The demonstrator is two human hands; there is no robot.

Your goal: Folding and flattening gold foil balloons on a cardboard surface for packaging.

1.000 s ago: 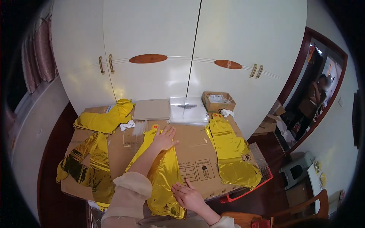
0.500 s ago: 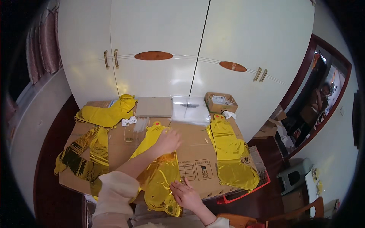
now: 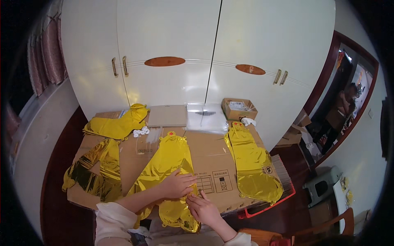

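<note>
A flat, uninflated gold foil balloon (image 3: pixel 174 153) lies in front of me on a cardboard-covered table, its lower end hanging over the near edge. My left hand (image 3: pixel 178 184) rests palm down on its middle, fingers stretched out. Just to the right, my right hand (image 3: pixel 204 210) lies with spread fingers on the balloon's right edge. Neither hand grips anything visible. Another flat gold balloon (image 3: pixel 254 164) is spread at the right. On the left are two more, a far balloon (image 3: pixel 117 123) and a creased near balloon (image 3: pixel 96 172).
Clear plastic bags (image 3: pixel 206 119), a cardboard sheet (image 3: pixel 167 116) and a small open box (image 3: pixel 239 110) line the back. White bundles (image 3: pixel 141 131) lie behind the balloons. A red crate (image 3: pixel 266 207) projects below the table's right side. White cabinets (image 3: pixel 168 33) stand behind.
My left hand has come down from the balloon's upper part toward me, beside my right hand. The balloon's upper part now shows uncovered. My right hand has stayed nearly in place.
</note>
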